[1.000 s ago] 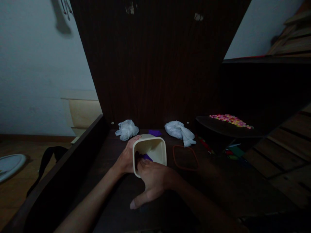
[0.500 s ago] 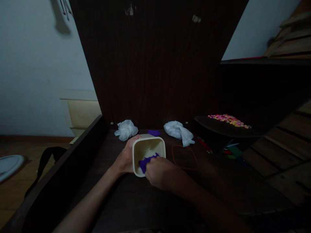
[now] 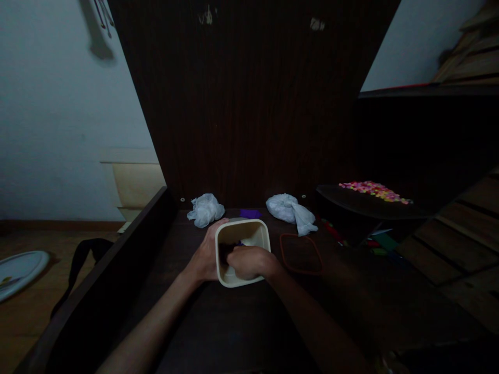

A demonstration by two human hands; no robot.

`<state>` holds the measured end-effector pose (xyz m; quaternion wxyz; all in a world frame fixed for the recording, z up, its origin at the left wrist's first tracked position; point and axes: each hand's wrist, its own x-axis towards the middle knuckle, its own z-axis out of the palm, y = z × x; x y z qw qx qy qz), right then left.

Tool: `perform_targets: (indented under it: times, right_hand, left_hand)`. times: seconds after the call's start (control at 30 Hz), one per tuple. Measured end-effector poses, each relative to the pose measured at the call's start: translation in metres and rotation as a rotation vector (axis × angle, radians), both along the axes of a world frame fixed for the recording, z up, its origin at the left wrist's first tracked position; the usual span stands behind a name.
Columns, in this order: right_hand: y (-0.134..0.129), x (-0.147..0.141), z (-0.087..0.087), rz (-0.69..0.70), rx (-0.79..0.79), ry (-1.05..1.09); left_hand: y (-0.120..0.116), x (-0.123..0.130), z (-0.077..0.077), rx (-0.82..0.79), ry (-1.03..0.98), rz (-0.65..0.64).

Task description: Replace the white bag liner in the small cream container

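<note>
My left hand [image 3: 206, 253] is wrapped round the left side of a cream, square-mouthed plastic container [image 3: 257, 234], which is tilted with its opening toward me. Inside it is my right hand [image 3: 248, 261], fingers curled and closed on a purple cloth [image 3: 239, 243]. Only a small bit of that cloth shows; the hand and shadow hide the rest. Behind the container lies another flat purple piece [image 3: 250, 213]. To the right, a reddish-brown square rim [image 3: 320, 259], perhaps a lid, rests on the dark wooden surface [image 3: 234, 322].
Two crumpled whitish plastic bags, a left one [image 3: 206, 210] and a right one [image 3: 288, 209], sit against the dark upright panel [image 3: 249, 114]. A corner shelf [image 3: 343, 204] at right bears many small pink and yellow pieces [image 3: 374, 190]. A raised wooden edge [image 3: 117, 249] borders the left.
My right hand has moved deeper into the container with the purple cloth, so less of the cloth shows. My left hand keeps its hold. The view has shifted slightly.
</note>
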<state>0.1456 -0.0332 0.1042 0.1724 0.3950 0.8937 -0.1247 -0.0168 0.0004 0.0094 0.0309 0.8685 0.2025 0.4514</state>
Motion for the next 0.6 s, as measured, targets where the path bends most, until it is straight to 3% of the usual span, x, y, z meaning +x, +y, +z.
perform_targets:
  times: [0.2,0.37,0.47,0.6]
  right_hand:
    - [-0.039,0.030,0.029,0.143,-0.028,0.049]
    - [-0.076,0.046,0.023,0.058,0.108,0.117]
    - [-0.076,0.041,0.013,0.002,0.180,0.005]
    - [-0.054,0.028,0.007,-0.037,0.196,-0.114]
  left_hand:
    - [-0.004,0.001,0.003,-0.023,0.033,-0.006]
    - [-0.005,0.004,0.004,-0.049,0.007,-0.011]
    - [-0.007,0.008,0.008,-0.020,0.003,-0.019]
    - [-0.009,0.014,0.014,0.016,0.015,-0.013]
